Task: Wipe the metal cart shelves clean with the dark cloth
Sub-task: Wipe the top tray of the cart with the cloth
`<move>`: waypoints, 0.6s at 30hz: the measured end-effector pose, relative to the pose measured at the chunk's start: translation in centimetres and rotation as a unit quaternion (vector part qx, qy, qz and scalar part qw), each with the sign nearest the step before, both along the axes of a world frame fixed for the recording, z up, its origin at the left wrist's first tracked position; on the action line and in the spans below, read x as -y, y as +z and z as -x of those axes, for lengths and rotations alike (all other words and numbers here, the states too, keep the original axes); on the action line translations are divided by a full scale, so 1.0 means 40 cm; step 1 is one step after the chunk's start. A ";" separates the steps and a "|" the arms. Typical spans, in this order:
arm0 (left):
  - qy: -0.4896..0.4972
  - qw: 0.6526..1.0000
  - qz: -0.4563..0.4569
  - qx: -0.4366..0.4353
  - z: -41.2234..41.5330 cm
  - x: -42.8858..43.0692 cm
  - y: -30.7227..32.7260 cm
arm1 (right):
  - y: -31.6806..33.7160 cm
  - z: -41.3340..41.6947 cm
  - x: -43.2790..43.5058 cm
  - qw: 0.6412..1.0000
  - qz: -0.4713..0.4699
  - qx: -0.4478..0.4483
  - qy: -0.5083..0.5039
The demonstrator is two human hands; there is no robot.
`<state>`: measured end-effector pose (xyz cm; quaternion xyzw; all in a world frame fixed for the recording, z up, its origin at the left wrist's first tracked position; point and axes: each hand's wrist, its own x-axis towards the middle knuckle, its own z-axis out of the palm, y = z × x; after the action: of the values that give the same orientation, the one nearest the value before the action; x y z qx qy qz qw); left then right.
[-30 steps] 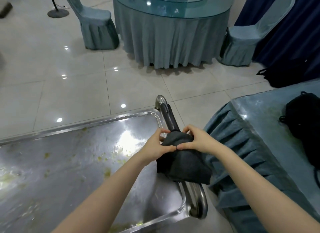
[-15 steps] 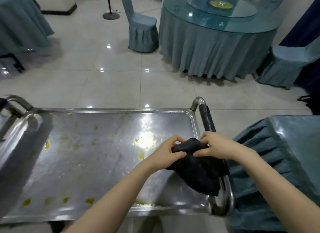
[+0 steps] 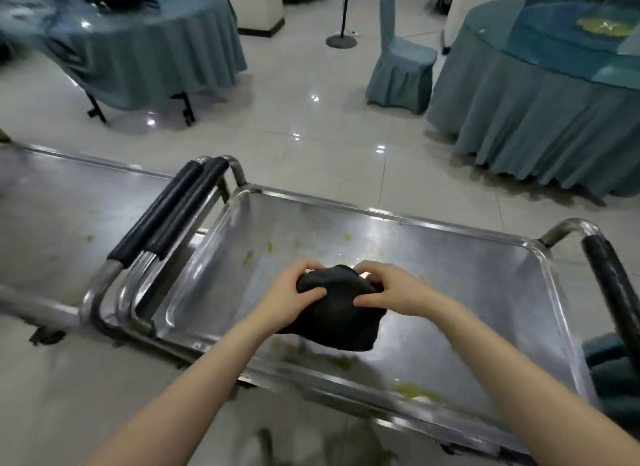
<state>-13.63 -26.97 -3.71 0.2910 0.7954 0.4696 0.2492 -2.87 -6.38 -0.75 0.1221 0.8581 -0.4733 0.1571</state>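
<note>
The left hand [image 3: 294, 292] pinches one side of the cloth [image 3: 339, 323], which hangs bunched above the middle of the shelf [image 3: 450, 268], its tail drooping toward the metal; the right hand [image 3: 391, 292] grips the other side. Wadded like this, it may only smear the yellow-green residue [image 3: 415, 391] by the shelf's near rim, or push it over onto the floor.

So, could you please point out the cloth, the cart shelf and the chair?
cloth [image 3: 341, 323]: head view, its hanging middle.
cart shelf [image 3: 467, 285]: head view, bare metal beside the cloth.
chair [image 3: 408, 55]: head view, its covered seat.
</note>
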 end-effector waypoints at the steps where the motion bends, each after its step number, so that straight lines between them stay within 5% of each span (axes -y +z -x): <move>1: 0.007 1.000 0.006 -0.003 0.032 0.053 -0.005 | -0.009 0.032 0.053 1.000 0.009 -0.007 -0.004; 11: -0.012 0.989 0.089 -0.121 0.322 0.411 -0.023 | -0.115 0.291 0.427 0.983 0.096 -0.056 -0.147; 14: -0.042 0.967 0.163 -0.194 0.384 0.462 -0.026 | -0.180 0.326 0.465 0.985 -0.066 0.002 -0.159; 16: -0.060 0.940 0.176 -0.288 0.422 0.483 -0.029 | -0.230 0.322 0.493 0.963 -0.255 0.041 -0.080; 18: -0.084 0.914 0.162 -0.362 0.464 0.488 -0.036 | -0.275 0.316 0.528 0.936 -0.351 0.018 0.005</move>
<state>-32.17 -46.49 -5.14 0.4626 0.8689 0.1739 0.0263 -15.52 -27.50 -11.75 0.1732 0.9673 -0.1394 0.1221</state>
